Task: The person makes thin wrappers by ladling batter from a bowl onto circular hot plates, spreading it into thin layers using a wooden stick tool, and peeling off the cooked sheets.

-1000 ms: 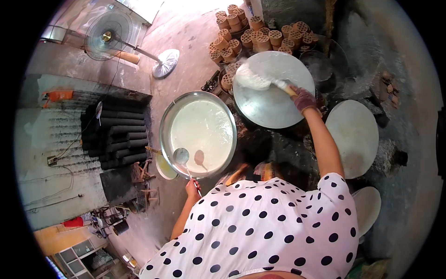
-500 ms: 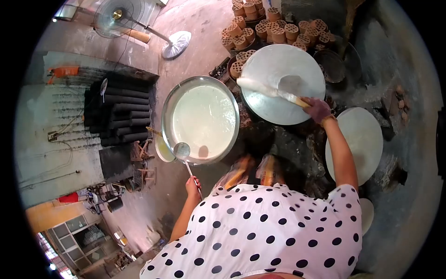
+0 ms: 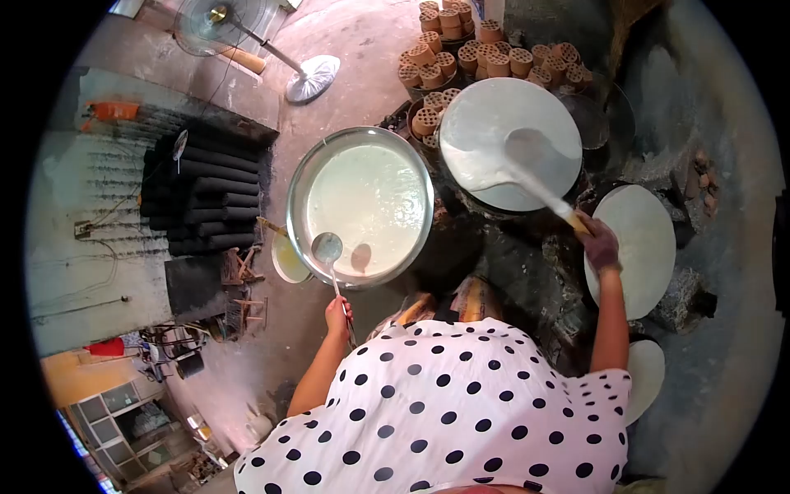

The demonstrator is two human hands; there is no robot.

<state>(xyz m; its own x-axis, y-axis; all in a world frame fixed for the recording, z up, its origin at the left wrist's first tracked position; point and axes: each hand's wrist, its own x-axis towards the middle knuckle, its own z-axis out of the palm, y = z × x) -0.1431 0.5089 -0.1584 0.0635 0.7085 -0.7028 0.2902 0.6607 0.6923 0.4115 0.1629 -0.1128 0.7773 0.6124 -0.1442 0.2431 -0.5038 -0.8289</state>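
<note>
Silvery metal forms the wide basin (image 3: 417, 177), which holds white liquid (image 3: 362, 206) and stands before the person, left of the round plate (image 3: 527, 103). The left hand (image 3: 337, 314) is closed around the handle of a ladle (image 3: 327, 247); the ladle's bowl is over the near-left part of the liquid, with a dark shadow just beside it. The right hand (image 3: 599, 244), in a purplish glove, grips the yellowish end of a long pale tool (image 3: 539, 191). The tool slants up and to the left from the hand, its far end over the round plate. A glossy pale patch shows on the plate's near-left part, and a greyish shadow near its middle. Just beyond the plate are clay cylinders (image 3: 498, 64) with holes in their ends. Beside the right forearm lies a pale disc (image 3: 646, 239), partly hidden by that hand, with a smaller disc (image 3: 646, 383) nearer the person
</note>
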